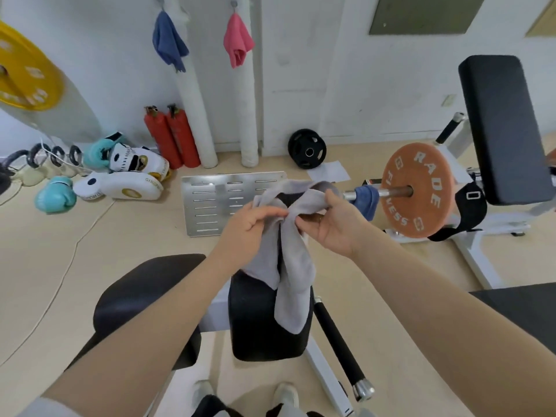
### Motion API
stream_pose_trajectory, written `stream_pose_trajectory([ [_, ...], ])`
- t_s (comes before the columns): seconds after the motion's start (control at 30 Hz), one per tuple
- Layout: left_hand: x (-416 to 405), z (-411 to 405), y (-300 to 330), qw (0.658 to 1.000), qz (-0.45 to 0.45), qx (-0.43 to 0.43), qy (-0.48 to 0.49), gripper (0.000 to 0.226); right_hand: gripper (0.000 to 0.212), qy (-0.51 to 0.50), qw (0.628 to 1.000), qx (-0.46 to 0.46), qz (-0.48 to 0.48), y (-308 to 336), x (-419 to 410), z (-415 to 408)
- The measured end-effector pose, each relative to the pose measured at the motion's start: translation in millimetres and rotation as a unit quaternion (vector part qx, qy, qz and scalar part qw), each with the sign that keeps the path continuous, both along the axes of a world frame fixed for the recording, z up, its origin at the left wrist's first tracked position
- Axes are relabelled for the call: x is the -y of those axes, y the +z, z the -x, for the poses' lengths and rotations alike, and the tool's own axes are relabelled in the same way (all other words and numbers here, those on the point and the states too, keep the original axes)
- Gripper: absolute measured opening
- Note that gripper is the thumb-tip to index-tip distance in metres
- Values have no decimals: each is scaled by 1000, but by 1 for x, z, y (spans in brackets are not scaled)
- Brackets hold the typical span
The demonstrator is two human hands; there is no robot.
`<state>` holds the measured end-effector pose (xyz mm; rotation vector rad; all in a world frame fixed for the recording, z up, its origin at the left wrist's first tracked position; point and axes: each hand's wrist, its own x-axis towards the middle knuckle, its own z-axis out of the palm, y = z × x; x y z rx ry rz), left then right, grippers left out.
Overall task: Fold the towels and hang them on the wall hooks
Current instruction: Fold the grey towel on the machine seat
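Both hands work a soft grey terry towel [290, 251] in the air above a black padded seat of a gym machine [264, 326]. The left hand [252, 221] pinches the cloth near its upper edge with curled fingers, and the right hand [328, 221] grips the same edge just beside it, thumb over the fabric. The top of the towel bunches between the two grips and the rest hangs down in two loose flaps that brush the seat. Held this way, by neighbouring points on one edge, the cloth can be drawn out flat or doubled over, so this looks like the start of a fold, not the end of one.

On the white wall beyond, a dark blue towel [168, 43] and a pink towel [237, 40] already hang from two small wall hooks, each gathered at one corner and drooping; the hooks themselves are too small to make out well. A second blue cloth [365, 201] is draped over the steel bar beside an orange weight plate [418, 191], probably waiting its turn.

Judging by that, the task is partway through: two towels up, the grey one in hand, one likely still to fetch. The grey towel needs neat folding before it goes to the wall, which stands well apart from the hands.
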<state>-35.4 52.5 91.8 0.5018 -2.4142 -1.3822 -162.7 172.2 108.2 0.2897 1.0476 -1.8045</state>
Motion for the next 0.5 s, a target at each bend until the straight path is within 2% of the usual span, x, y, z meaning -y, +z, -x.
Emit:
stream_pose_trajectory([
  [0.07, -11, 4, 0, 999, 28, 17, 30, 26, 44, -19, 999, 1, 41, 7, -5, 0],
  [0.17, -30, 13, -7, 992, 63, 109, 2, 42, 47, -36, 993, 8, 115, 21, -10, 0],
  [0.23, -41, 22, -13, 984, 85, 157, -1, 36, 51, -33, 989, 13, 144, 31, -10, -1],
  [0.33, -50, 33, -12, 985, 76, 144, 53, 23, 52, 12, 989, 1, 144, 42, -10, -8],
  [0.37, -51, 35, -9, 991, 21, 112, 74, 22, 51, 27, 990, -16, 135, 44, -10, -9],
  [0.4, -52, 35, -4, 990, -71, 79, 90, 22, 49, 34, 991, -42, 120, 46, -12, -7],
  [0.47, -55, 34, 8, 953, -284, 27, 102, 17, 46, 46, 989, -131, 56, 49, -16, 1],
  [0.5, -55, 34, 13, 929, -351, 4, 116, 16, 42, 63, 979, -195, -2, 51, -19, 4],
])
